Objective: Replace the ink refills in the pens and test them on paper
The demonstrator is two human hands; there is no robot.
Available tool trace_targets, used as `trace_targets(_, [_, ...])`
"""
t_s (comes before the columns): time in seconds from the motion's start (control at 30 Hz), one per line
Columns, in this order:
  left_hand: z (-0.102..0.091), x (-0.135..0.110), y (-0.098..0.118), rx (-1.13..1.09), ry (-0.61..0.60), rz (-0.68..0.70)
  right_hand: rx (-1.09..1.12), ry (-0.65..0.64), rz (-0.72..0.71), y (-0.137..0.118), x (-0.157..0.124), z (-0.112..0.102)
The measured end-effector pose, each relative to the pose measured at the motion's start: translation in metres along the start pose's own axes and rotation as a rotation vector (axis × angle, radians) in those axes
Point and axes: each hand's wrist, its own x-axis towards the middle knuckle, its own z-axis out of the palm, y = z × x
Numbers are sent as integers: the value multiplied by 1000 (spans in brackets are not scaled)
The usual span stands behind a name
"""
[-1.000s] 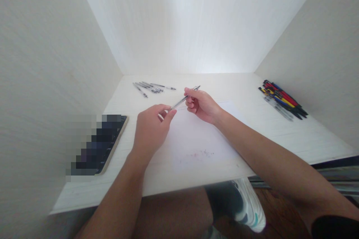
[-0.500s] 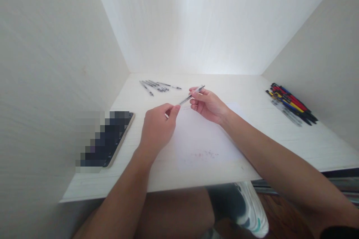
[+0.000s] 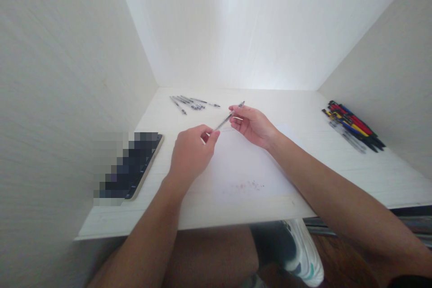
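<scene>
A clear pen (image 3: 223,123) with a dark refill slants between my two hands above the table. Its lower left end is pinched by the thumb and fingers of my left hand (image 3: 194,148). Near the upper right end, the thumb and forefinger of my right hand (image 3: 251,125) close on the pen, while its other fingers curl loosely below. A white sheet of paper (image 3: 248,162) lies under the hands, with small dark and reddish marks close to its near edge.
Several clear pens (image 3: 194,102) lie at the back left. On the right is a pile of black, red, yellow and blue pens (image 3: 354,121), with clear ones beside it. A phone (image 3: 141,166), partly pixelated, rests at left. White panels enclose the table (image 3: 199,216) on three sides.
The pen stays between both hands. My right hand's fingers have slid slightly toward its upper right end, baring more of the barrel. The whole view has shifted a little.
</scene>
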Motion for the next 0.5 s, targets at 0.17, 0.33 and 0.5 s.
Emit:
trace_targets(0.17, [1, 1, 0, 38, -42, -13, 2, -4, 2, -1, 0, -2])
trace_targets(0.33, [1, 0, 1, 20, -32, -28, 5, 4, 0, -3, -3, 1])
trace_targets(0.5, [1, -3, 2, -17, 3, -43, -4, -42, 24, 1, -5, 5])
